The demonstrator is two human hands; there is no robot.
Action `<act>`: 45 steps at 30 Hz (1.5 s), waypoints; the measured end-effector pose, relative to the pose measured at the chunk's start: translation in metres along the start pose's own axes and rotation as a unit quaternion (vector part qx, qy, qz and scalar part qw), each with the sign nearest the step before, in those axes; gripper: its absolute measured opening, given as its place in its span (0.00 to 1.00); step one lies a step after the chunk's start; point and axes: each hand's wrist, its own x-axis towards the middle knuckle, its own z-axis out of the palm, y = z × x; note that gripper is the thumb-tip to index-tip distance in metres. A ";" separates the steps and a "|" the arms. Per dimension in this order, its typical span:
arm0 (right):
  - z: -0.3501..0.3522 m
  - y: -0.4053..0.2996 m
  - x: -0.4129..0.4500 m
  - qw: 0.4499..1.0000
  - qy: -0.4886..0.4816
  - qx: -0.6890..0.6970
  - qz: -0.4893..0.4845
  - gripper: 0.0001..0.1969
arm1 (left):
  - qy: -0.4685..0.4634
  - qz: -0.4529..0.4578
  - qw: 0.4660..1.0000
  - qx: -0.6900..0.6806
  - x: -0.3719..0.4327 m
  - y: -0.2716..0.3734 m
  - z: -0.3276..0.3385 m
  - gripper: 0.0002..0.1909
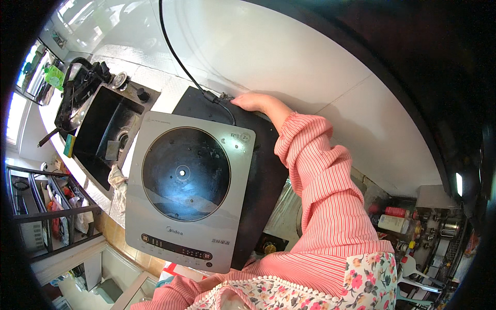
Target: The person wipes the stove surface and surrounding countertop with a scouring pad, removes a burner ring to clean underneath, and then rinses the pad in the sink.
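My right hand (pixel 251 102) reaches past the back of a Midea induction cooktop (pixel 242 186) to the foot of the wall. Its fingertips pinch a small tangled scrubber (pixel 226 96), which looks like steel wool, at the rear edge of a black board (pixel 257 186). The cooktop rests on this board, with specks on its round dark glass (pixel 186 155). A black power cord (pixel 176 54) runs down the wall to the cooktop's back. Of my left hand (pixel 212 282) only a sliver shows below the cooktop's near edge; the fingers are hidden.
Left of the cooktop is a black sink (pixel 99 135) with a grey pad (pixel 112 150) inside. A sponge (pixel 69 145) and a crumpled cloth (pixel 117 180) lie at its rim. A black rack (pixel 54 213) stands lower left. Bottles and utensils (pixel 420 267) crowd the right.
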 end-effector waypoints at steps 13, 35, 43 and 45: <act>0.017 0.117 -0.194 0.952 -0.038 0.152 0.264 0.27 | -0.034 0.037 0.993 0.103 -0.007 0.009 -0.002 0.29; 0.007 -0.010 0.080 0.916 -0.037 0.400 -0.007 0.23 | 0.048 0.029 0.998 0.006 -0.001 0.012 0.010 0.29; 0.004 -0.005 0.052 0.994 0.090 -0.060 0.006 0.21 | 0.053 0.002 0.999 -0.009 -0.013 0.015 0.010 0.29; -0.009 0.007 -0.002 0.996 0.042 -0.044 0.068 0.20 | 0.052 0.008 0.999 -0.008 -0.015 0.015 0.010 0.29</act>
